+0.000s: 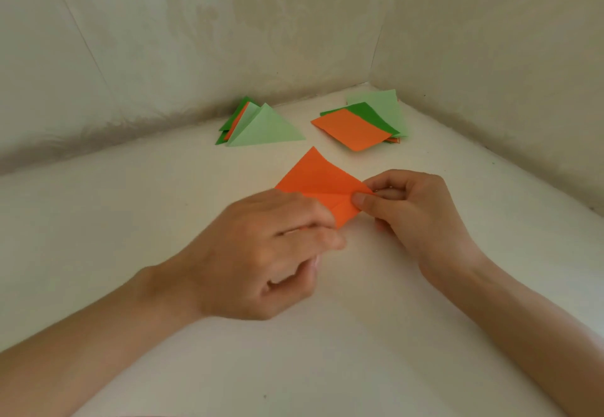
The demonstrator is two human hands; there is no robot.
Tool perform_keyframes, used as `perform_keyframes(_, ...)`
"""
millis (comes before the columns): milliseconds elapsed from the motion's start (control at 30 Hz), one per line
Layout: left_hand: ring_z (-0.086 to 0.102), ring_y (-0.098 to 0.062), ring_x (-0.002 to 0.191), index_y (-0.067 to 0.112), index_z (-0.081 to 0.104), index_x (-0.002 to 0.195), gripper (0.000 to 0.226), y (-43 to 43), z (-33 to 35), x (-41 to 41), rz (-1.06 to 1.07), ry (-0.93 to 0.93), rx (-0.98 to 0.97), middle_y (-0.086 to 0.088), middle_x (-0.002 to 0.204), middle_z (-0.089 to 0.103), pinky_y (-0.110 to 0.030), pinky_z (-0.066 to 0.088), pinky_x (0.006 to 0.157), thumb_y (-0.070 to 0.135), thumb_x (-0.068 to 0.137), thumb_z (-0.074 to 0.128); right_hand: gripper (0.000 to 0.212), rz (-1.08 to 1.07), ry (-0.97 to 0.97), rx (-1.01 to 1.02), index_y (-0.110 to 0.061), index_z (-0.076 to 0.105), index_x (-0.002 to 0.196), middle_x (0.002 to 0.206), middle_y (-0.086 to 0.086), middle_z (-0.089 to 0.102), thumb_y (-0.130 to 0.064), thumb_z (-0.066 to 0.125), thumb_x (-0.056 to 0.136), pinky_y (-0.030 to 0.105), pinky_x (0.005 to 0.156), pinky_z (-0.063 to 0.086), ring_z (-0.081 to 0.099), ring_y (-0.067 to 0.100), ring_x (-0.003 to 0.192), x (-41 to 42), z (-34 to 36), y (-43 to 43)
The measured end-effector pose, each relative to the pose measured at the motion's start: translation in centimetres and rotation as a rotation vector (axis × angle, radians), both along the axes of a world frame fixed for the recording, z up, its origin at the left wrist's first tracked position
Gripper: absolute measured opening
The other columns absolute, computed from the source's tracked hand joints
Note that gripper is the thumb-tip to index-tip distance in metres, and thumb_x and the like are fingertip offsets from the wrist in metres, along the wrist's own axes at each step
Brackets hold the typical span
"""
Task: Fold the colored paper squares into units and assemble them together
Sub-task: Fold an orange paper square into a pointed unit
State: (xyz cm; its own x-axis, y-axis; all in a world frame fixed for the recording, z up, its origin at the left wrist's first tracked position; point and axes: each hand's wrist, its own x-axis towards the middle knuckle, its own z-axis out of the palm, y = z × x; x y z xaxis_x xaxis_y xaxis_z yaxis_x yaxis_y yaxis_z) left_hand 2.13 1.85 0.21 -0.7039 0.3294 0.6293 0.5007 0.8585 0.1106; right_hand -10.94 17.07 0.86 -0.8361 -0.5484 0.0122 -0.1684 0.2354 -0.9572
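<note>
Just in front of the stack (353, 130), the right hand (415, 214) pinched the orange sheet (318, 181) by its right corner, thumb on top, while the left hand (271, 246) curled its fingers round the near edge. Thin, light, creased paper: it would likely flop or tear if tugged, so corners and edges suited best. Folded triangles (268, 129) lay left of the stack.

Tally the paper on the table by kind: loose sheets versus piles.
orange sheet, pinched by left hand and right hand: 1
pile of folded triangles: 1
stack of flat squares: 1
Total: 3
The sheets inside the pile and the stack overlap too much to count.
</note>
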Motion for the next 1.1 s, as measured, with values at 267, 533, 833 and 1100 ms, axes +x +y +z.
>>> perform_keyframes(267,0.058,-0.016,0.102,0.011,0.064,0.119,0.038,0.0,-1.2,-0.8,0.104,-0.369,-0.064,0.000,0.115,0.060,-0.029,0.045,0.086,0.030,0.093,0.045,0.001,0.016,0.393,0.350,-0.028,0.066,0.084,0.079,-0.010,0.063,-0.027,0.066,0.083,0.027,0.075,0.041,0.051,0.012,0.090,-0.5,-0.2,-0.2)
perform_keyframes(533,0.060,-0.018,0.088,0.011,0.071,0.096,0.033,-0.4,-0.8,-0.7,0.139,-0.279,-0.096,0.002,0.102,0.064,-0.029,0.044,0.080,0.028,0.093,0.043,0.022,0.225,0.557,0.433,-0.035,0.056,0.113,0.102,-0.005,0.049,-0.028,0.055,0.092,0.027,0.091,0.029,0.033,0.015,0.102,-2.1,-1.2,0.3)
perform_keyframes(833,0.065,-0.015,0.083,0.018,0.073,0.099,0.030,-2.1,0.1,0.7,0.172,-0.286,-0.127,0.008,0.104,0.068,-0.030,0.052,0.064,0.028,0.089,0.046,0.045,0.526,1.235,0.381,-0.015,0.064,0.120,0.101,0.010,0.060,0.001,0.044,0.084,0.031,0.075,0.039,0.052,0.026,0.085,-2.3,-1.9,1.1)
perform_keyframes(1100,0.063,-0.022,0.084,0.014,0.071,0.102,0.029,-2.0,0.5,0.3,0.183,-0.136,-0.138,-0.001,0.104,0.066,-0.036,0.049,0.070,0.024,0.091,0.046,0.052,0.603,1.197,0.457,-0.018,0.061,0.125,0.106,0.010,0.057,-0.007,0.029,0.085,0.033,0.074,0.041,0.053,0.027,0.085,-1.9,-1.6,1.2)
